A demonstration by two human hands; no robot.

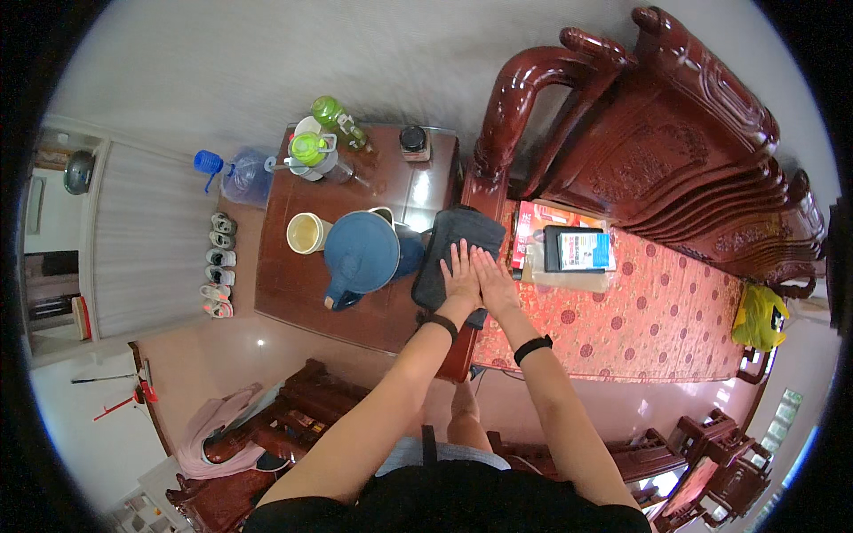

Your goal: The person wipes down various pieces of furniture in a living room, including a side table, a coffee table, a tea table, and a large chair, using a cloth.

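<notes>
A dark grey fabric pouch lies where the wooden side table meets the armrest of the carved wooden bench. My left hand rests flat on it, fingers spread and extended. Beside it, touching, my right hand is laid flat with straight fingers across the pouch's right part. Neither hand grips anything. Just left of the pouch stands a blue pitcher-like vessel with a spout. Both hands partly cover the pouch.
On the wooden side table are a cream cup, green-lidded bottles and a dark-lidded jar. Books and a black device lie on the red patterned bench cushion. A large water bottle stands beyond the table.
</notes>
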